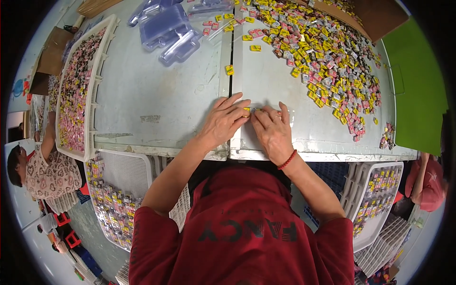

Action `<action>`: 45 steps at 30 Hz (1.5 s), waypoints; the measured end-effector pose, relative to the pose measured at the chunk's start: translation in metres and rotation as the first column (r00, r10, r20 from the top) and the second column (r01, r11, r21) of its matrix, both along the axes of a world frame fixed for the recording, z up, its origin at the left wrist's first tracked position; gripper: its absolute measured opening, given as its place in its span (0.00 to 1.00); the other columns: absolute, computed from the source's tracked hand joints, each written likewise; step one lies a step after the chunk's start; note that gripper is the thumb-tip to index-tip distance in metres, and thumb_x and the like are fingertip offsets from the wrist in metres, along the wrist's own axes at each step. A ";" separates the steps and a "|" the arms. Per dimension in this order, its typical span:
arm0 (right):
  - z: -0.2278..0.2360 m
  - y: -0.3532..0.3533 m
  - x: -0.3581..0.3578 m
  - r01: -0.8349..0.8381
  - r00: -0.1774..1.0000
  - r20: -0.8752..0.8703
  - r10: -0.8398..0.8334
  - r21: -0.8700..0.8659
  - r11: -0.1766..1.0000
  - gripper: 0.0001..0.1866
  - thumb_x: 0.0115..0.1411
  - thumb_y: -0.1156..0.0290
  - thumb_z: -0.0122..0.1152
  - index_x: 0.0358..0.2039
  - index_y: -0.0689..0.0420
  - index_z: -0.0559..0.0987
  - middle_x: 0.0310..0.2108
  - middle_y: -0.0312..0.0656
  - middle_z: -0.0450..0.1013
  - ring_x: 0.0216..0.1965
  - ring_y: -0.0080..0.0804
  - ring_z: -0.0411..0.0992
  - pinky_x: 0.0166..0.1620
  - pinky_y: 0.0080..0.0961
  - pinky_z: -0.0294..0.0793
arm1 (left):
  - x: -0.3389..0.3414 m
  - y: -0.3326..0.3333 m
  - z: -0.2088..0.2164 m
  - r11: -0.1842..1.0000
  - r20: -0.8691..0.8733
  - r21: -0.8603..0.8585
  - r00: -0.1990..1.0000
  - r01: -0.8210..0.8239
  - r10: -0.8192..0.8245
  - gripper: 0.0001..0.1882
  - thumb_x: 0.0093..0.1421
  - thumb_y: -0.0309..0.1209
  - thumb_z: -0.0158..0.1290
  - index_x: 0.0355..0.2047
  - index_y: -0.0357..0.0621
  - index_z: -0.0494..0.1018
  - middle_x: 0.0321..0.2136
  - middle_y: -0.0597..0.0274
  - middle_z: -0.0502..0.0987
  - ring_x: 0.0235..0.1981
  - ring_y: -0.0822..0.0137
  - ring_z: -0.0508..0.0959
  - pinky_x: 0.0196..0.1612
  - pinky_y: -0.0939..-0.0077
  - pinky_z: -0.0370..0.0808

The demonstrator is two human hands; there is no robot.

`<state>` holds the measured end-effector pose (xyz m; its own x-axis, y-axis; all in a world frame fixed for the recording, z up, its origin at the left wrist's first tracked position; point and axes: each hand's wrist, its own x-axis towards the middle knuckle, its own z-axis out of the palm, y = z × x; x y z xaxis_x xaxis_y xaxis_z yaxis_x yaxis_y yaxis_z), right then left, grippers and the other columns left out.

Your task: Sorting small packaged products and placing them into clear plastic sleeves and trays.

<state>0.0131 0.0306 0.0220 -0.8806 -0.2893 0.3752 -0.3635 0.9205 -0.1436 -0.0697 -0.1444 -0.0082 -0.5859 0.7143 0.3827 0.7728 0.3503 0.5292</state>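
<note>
Close to the table's near edge, my left hand (222,122) and my right hand (274,135) meet over a short row of tiny packs. A small yellow pack (246,109) shows at the left fingertips, which are bent onto it. The right fingers curl over the rest of the row and mostly hide it. One loose yellow pack (230,70) lies beyond my hands, beside the table's seam. Farther right spreads a big heap of tiny yellow, pink and dark packs (327,61).
Clear plastic blister trays (164,28) lie at the far left. A white crate (90,95) of small packs stands on the left table edge. Below the table are white trays, left (128,164) and right (398,183). A green panel (420,85) borders the right. People (52,175) work nearby.
</note>
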 end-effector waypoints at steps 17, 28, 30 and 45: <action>-0.008 0.029 0.023 0.278 0.961 0.234 -0.150 -0.794 0.541 0.12 0.67 0.72 0.48 0.46 0.64 0.76 0.47 0.47 0.73 0.51 0.38 0.70 0.55 0.28 0.66 | 0.019 -0.004 0.012 0.985 0.176 -0.092 0.971 -0.148 0.162 0.22 0.58 0.29 0.53 0.54 0.42 0.67 0.59 0.57 0.65 0.60 0.51 0.63 0.60 0.58 0.62; -0.007 0.039 0.032 0.405 0.914 0.256 -0.314 -0.527 0.748 0.13 0.60 0.80 0.56 0.47 0.61 0.75 0.32 0.47 0.74 0.32 0.35 0.76 0.37 0.26 0.74 | 0.018 -0.001 0.020 0.927 -0.107 -0.372 0.990 0.043 -0.088 0.31 0.56 0.42 0.56 0.57 0.41 0.65 0.62 0.62 0.61 0.63 0.53 0.57 0.63 0.57 0.56; -0.007 0.040 0.032 0.403 0.915 0.265 -0.305 -0.541 0.738 0.14 0.59 0.80 0.56 0.47 0.61 0.75 0.32 0.47 0.74 0.32 0.36 0.75 0.36 0.26 0.74 | 0.018 -0.001 0.020 0.925 -0.124 -0.379 0.989 0.031 -0.085 0.33 0.55 0.44 0.56 0.57 0.41 0.65 0.62 0.63 0.60 0.63 0.53 0.57 0.63 0.57 0.55; -0.011 0.057 0.012 0.505 0.854 0.424 -0.300 -0.540 0.673 0.14 0.62 0.76 0.53 0.48 0.64 0.74 0.33 0.48 0.76 0.24 0.33 0.76 0.29 0.26 0.74 | 0.006 0.003 0.016 0.976 0.004 -0.046 0.977 -0.211 0.212 0.25 0.55 0.32 0.58 0.52 0.36 0.67 0.50 0.53 0.71 0.49 0.51 0.70 0.52 0.63 0.68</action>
